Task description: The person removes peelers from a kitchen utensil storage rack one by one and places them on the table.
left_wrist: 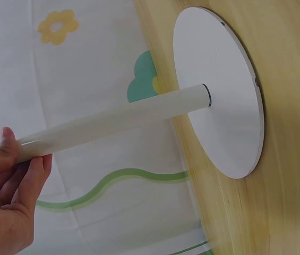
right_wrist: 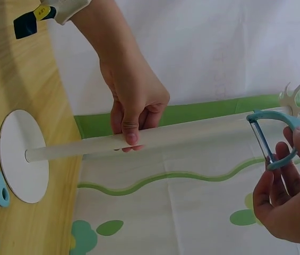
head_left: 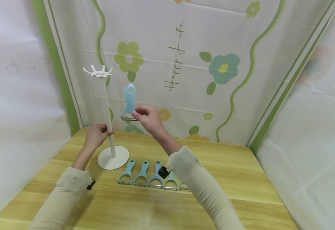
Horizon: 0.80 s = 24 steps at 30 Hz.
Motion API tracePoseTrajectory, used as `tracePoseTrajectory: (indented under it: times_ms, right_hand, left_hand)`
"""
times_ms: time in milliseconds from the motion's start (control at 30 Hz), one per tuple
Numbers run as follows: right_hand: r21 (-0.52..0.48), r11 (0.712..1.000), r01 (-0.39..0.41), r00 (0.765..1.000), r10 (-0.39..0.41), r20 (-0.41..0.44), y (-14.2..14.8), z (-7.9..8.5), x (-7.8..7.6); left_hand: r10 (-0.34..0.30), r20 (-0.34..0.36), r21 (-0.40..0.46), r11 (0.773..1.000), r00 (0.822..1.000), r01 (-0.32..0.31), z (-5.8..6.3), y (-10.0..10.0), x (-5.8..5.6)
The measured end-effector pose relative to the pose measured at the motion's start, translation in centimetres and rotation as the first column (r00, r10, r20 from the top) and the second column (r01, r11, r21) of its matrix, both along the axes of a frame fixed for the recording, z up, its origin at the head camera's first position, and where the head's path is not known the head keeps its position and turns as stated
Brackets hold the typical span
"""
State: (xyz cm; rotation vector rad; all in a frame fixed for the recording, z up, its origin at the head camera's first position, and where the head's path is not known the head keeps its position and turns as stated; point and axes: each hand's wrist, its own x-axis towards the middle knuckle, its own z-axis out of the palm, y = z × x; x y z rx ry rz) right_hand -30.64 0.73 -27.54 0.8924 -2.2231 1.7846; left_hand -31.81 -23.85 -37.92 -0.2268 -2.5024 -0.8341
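Note:
A white stand with a round base (head_left: 105, 161), a slim pole (left_wrist: 118, 118) and a crown of hooks (head_left: 99, 73) stands upright on the table. My left hand (head_left: 95, 137) pinches the pole partway up between thumb and fingers. My right hand (head_left: 150, 119) holds a light blue peeler (head_left: 130, 99) in the air to the right of the pole, below the hooks' height. Its handle, with a hole in the end, points up and its blade faces down. In the right wrist view, the thumb and fingers (right_wrist: 293, 186) grip the peeler by its curved head.
Several more blue peelers (head_left: 140, 174) lie in a row on the wooden table (head_left: 121, 204), right of the base; my right sleeve (head_left: 204, 182) covers part of the row. A printed curtain (head_left: 156, 70) hangs behind, with white sheets (head_left: 314, 143) at the sides.

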Motion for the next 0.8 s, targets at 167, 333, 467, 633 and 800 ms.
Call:
tracePoseTrajectory:
  times_ms: [167, 333, 467, 633, 800]
  right_hand:
    - [0.016, 1.0, 0.001, 1.0, -0.002, 0.017, 1.2, -0.9, 0.4]
    - [0.023, 1.0, -0.017, 0.999, 0.016, 0.044, 2.3, -2.1, 1.0]
    - [0.04, 0.999, 0.009, 0.998, -0.011, 0.06, 3.2, -3.1, 1.5]
    - [0.07, 0.997, 0.029, 0.998, -0.033, 0.059, 4.4, -4.2, 2.0]
    - [0.073, 0.997, 0.031, 0.996, -0.037, 0.077, 6.1, -5.1, 2.4]
  left_hand:
    - [-0.001, 0.006, 0.005, 1.0, 1.0, 0.0, 0.1, 0.1, 0.0]
    - [-0.001, 0.027, 0.015, 1.0, 1.0, 0.001, 0.2, 0.1, 0.1]
    - [-0.004, 0.035, 0.023, 1.0, 0.999, 0.003, 0.1, 0.0, 0.1]
    - [-0.007, 0.032, 0.03, 1.0, 0.999, 0.006, 0.1, 0.0, 0.1]
    - [-0.009, 0.024, 0.031, 0.999, 1.0, 0.008, 0.1, 0.0, 0.1]
